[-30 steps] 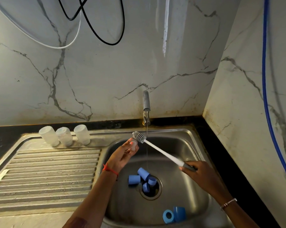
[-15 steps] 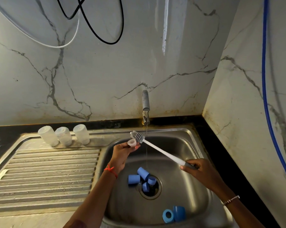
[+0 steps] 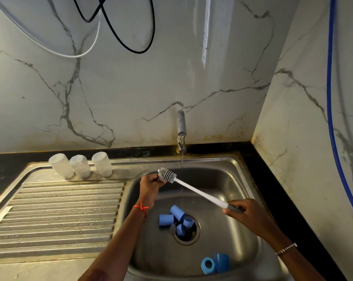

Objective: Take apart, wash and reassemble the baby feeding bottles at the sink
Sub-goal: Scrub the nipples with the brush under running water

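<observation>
My left hand is curled into a fist over the sink basin, holding a small clear teat that its fingers now hide. The grey bristle head of a bottle brush lies against the top of that fist. My right hand grips the brush's grey handle end, and the white shaft runs up to the left. Three clear bottles stand upside down on the back ledge of the draining board. Several blue caps and rings lie around the drain. Two more blue rings sit at the basin's front.
The tap runs a thin stream of water into the basin just right of the brush head. A ribbed steel draining board lies to the left. Marble walls close in behind and on the right, with a blue hose hanging there.
My left hand has turned and closed over the teat, which showed at its fingertips before. The brush head has come onto the fist. My right hand has hardly moved.
</observation>
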